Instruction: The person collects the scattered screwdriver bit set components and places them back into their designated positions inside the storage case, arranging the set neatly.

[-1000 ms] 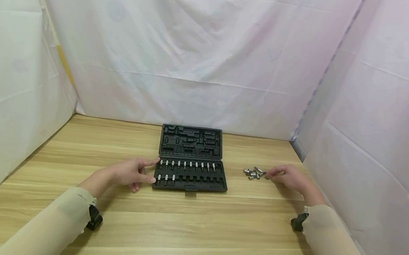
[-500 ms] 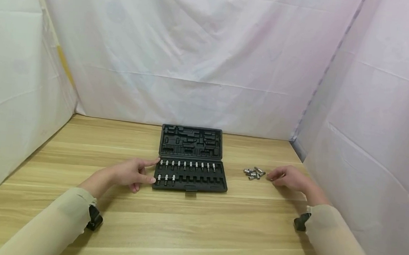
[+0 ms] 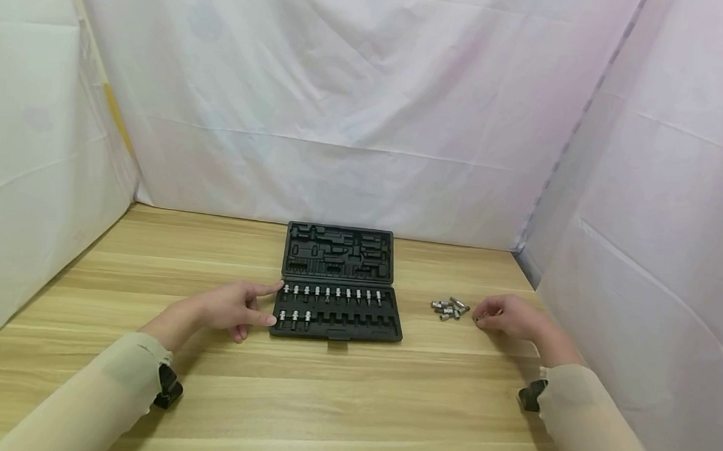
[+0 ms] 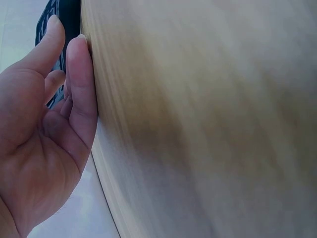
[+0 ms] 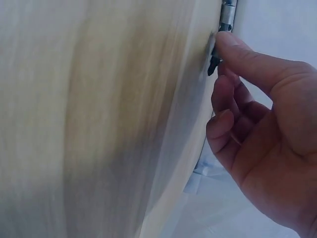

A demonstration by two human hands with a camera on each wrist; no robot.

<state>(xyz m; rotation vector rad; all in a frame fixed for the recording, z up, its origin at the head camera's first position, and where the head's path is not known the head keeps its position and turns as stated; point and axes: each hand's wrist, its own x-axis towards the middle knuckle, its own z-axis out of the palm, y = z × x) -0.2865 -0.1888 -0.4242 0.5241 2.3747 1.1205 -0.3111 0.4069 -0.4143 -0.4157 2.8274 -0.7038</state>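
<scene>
A black socket case (image 3: 338, 312) lies unfolded on the table, its front half holding silver bit sockets: a full-looking back row and three at the left of the front row. My left hand (image 3: 230, 307) touches the case's left edge with extended index finger and thumb; its palm (image 4: 44, 134) shows in the left wrist view. To the right of the case, my right hand (image 3: 510, 316) pinches a bit socket between thumb and fingers. The dark tip of that bit socket (image 5: 213, 66) pokes out below the thumb in the right wrist view; the rest is mostly covered.
Beside the right fingertips lies a small pile of loose bit sockets (image 3: 449, 309). Several bare slots (image 3: 357, 320) run along the case's front row. The case lid (image 3: 339, 253) lies open toward the back, and white curtains (image 3: 358, 112) enclose the wooden table (image 3: 347, 408).
My right hand has drawn slightly right, away from the pile, and its fingers have closed in around the bit socket. The left hand has stayed at the case edge.
</scene>
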